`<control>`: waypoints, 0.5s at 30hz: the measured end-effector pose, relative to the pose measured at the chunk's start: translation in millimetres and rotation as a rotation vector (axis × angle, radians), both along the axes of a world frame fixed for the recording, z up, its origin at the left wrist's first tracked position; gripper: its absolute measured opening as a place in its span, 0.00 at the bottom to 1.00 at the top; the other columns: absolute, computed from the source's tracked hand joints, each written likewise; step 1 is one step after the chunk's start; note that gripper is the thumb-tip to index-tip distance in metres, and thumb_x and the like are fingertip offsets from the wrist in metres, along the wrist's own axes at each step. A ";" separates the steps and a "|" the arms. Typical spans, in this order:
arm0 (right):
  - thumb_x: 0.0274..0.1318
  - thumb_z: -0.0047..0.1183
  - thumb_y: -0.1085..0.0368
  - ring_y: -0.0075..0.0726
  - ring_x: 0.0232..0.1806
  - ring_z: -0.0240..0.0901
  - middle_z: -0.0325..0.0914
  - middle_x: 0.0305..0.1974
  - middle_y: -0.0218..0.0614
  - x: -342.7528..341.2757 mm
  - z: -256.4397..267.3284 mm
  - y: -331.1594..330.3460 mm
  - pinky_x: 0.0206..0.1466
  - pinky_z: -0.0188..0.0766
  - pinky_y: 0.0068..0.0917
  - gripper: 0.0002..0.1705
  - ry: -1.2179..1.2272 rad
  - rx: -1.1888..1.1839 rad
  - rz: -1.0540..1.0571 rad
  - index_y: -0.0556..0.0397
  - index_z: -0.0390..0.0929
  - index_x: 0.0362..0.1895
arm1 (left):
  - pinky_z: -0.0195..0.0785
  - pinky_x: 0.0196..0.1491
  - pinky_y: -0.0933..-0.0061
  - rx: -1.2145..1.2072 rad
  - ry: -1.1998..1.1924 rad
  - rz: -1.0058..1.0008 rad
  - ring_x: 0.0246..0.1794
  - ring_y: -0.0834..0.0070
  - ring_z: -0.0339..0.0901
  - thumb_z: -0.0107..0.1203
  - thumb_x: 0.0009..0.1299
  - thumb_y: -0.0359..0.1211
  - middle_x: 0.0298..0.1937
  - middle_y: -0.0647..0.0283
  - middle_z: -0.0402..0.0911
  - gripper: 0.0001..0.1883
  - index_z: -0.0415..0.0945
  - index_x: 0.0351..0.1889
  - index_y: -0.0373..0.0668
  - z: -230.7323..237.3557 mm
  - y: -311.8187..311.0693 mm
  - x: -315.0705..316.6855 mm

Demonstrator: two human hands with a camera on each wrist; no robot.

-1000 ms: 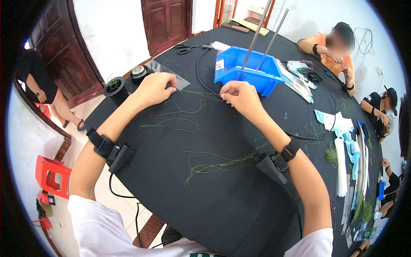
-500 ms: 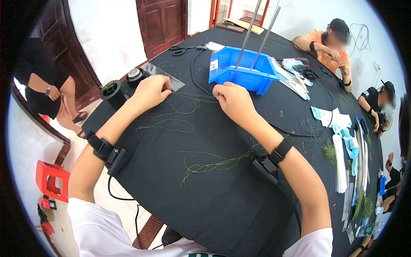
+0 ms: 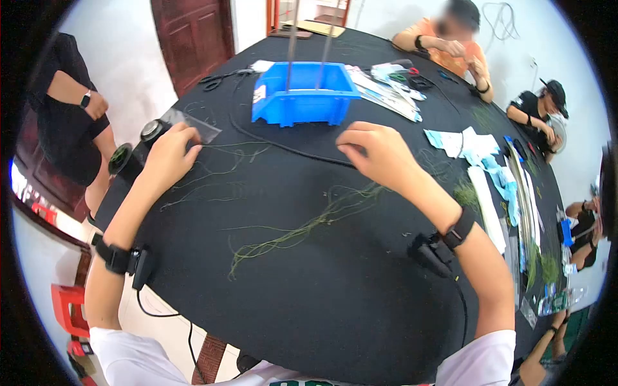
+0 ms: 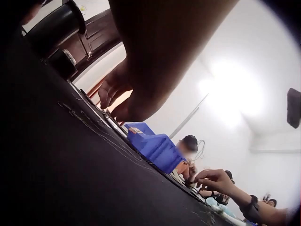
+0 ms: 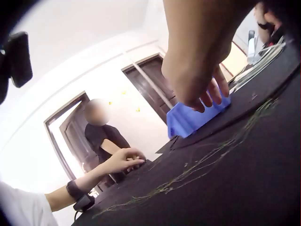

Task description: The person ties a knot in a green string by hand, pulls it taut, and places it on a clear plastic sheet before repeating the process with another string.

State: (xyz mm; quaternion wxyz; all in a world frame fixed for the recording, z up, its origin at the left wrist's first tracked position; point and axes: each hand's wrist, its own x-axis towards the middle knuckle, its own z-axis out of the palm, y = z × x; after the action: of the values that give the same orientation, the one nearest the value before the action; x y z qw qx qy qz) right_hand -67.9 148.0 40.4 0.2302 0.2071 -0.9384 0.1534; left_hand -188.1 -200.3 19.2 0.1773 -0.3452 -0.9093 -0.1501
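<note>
At the left of the head view, my left hand (image 3: pixel 168 157) pinches one end of a thin green thread (image 3: pixel 235 145), whose other end lies loose toward the middle. My right hand (image 3: pixel 380 154) hangs over the black cable, fingers slightly bent and apart from the thumb, with no thread visible in them. In the right wrist view its fingers (image 5: pixel 215 94) point down in front of the blue bin. More green threads (image 3: pixel 193 196) lie below my left hand. A longer bundle of threads (image 3: pixel 293 235) stretches across the black table between my forearms.
A blue bin (image 3: pixel 309 106) with two metal rods stands beyond my hands. Black spools (image 3: pixel 125 164) are beside my left wrist. A black cable (image 3: pixel 290 149) crosses the table. White strips (image 3: pixel 486 209) and blue-white cloths (image 3: pixel 467 143) lie right. Other people are around the table.
The head view has turned right, shifting the table contents left. My right hand has come off the thread and moved away from my left hand, its fingers now parted. My left hand still pinches the thread.
</note>
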 end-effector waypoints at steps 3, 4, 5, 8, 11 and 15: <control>0.47 0.53 0.68 0.49 0.32 0.76 0.77 0.29 0.39 37.4 2.4 46.1 0.36 0.73 0.38 0.04 -0.054 0.005 -0.114 0.52 0.79 0.29 | 0.65 0.34 0.67 0.043 -0.001 -0.015 0.24 0.67 0.70 0.57 0.60 0.28 0.33 0.58 0.69 0.07 0.73 0.34 0.36 11.6 15.1 25.0; 0.47 0.54 0.69 0.47 0.31 0.76 0.77 0.29 0.38 49.5 -0.4 61.0 0.35 0.72 0.37 0.03 -0.065 0.008 -0.149 0.52 0.79 0.29 | 0.64 0.34 0.68 0.055 -0.042 -0.034 0.24 0.68 0.70 0.57 0.60 0.27 0.34 0.58 0.69 0.07 0.72 0.34 0.36 14.7 21.0 32.3; 0.47 0.54 0.69 0.46 0.31 0.76 0.77 0.29 0.38 61.9 -2.5 74.5 0.34 0.72 0.36 0.03 -0.076 0.011 -0.185 0.52 0.78 0.29 | 0.65 0.34 0.69 0.046 -0.071 -0.063 0.25 0.68 0.70 0.57 0.60 0.27 0.34 0.58 0.70 0.07 0.72 0.34 0.36 18.4 27.7 40.8; 0.46 0.55 0.69 0.41 0.28 0.76 0.77 0.28 0.36 97.0 -0.9 102.1 0.32 0.71 0.33 0.03 -0.131 -0.046 -0.301 0.52 0.77 0.29 | 0.65 0.35 0.70 0.022 -0.118 -0.166 0.26 0.69 0.70 0.57 0.60 0.26 0.37 0.58 0.71 0.07 0.72 0.34 0.36 30.9 50.4 69.1; 0.45 0.57 0.69 0.36 0.25 0.75 0.76 0.27 0.35 119.7 1.9 116.6 0.30 0.70 0.30 0.05 -0.181 -0.122 -0.381 0.51 0.77 0.30 | 0.67 0.35 0.70 0.019 -0.237 -0.279 0.27 0.69 0.71 0.57 0.60 0.26 0.39 0.57 0.73 0.07 0.72 0.34 0.35 44.0 78.5 94.0; 0.46 0.57 0.69 0.36 0.25 0.75 0.76 0.27 0.35 124.1 -4.9 117.1 0.29 0.70 0.30 0.04 -0.125 -0.131 -0.323 0.50 0.76 0.30 | 0.67 0.34 0.71 -0.026 -0.320 -0.434 0.26 0.70 0.72 0.57 0.61 0.28 0.38 0.58 0.72 0.07 0.74 0.34 0.36 50.8 115.7 117.7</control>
State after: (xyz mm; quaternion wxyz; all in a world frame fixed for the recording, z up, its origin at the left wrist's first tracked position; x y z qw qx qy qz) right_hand 56.2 265.1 35.5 0.2061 0.0281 -0.9600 0.1877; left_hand -70.4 -84.6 70.0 -0.0096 -0.5060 -0.8325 -0.2256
